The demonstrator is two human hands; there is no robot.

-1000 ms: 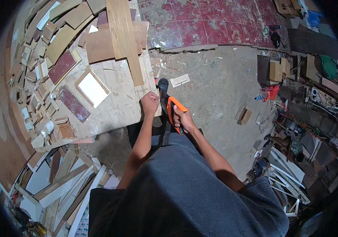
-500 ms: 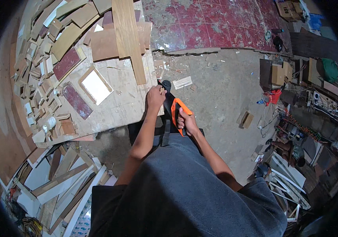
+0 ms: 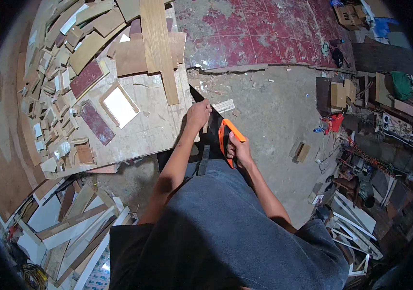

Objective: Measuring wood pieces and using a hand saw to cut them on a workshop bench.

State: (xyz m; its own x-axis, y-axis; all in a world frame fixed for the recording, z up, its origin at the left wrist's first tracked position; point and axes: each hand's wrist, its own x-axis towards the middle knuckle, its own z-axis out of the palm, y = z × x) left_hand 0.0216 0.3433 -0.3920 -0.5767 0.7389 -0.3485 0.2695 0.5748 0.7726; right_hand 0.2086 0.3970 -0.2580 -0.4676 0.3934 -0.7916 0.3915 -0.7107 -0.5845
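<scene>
A handsaw with an orange and black handle (image 3: 232,136) is gripped by my right hand (image 3: 240,151), just right of the workbench (image 3: 160,130). Its dark blade (image 3: 195,93) slants up and left past the bench's right edge. At that edge my left hand (image 3: 199,115) is closed close against the blade; whatever its fingers hold is hidden. A pale strip of wood (image 3: 205,127) shows just below that hand, between it and the saw. Farther up the bench lies a long wooden board (image 3: 155,43) over a brown panel (image 3: 129,58).
Wood offcuts (image 3: 85,79) crowd the bench's left side, near a white-faced tray-like piece (image 3: 120,105). Scrap boards (image 3: 78,227) are heaped at lower left. A small wooden block (image 3: 302,152) sits on the concrete floor (image 3: 269,111). Tools and cables (image 3: 356,150) line the right side.
The saw and my right hand have shifted right and slightly down. My left hand has moved a little right and up, and more of the blade's upper end now shows past it.
</scene>
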